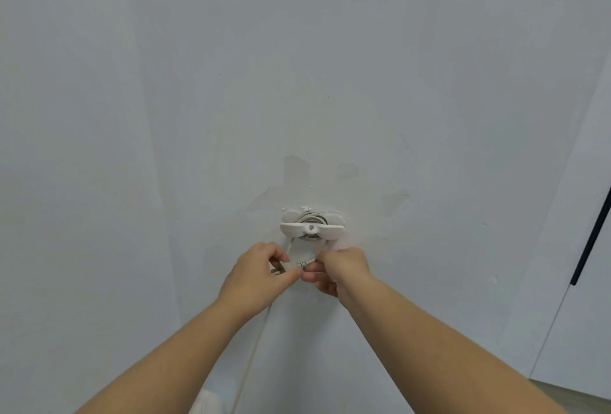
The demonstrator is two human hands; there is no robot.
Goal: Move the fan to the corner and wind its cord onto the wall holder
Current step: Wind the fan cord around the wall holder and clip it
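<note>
Wall (297, 66) pale blue-grey, paint patched and peeling above both hands. Holder (311, 227) white, fixed to wall just above hands, cord (253, 350) coiled round it. Left hand (256, 276) pinches plug (281, 268); right hand (337, 269) pinches cord just beside plug. Cord hangs below left hand. Dark strip (591, 238) far right. Fan unseen.

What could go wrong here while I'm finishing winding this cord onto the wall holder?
The paint around the holder is already peeling, so pulling hard on the cord might tear the holder off the wall. Both your left hand and right hand pinch the plug end just below the holder; if it slips before being tucked in, the coils could loosen and unwind.
</note>
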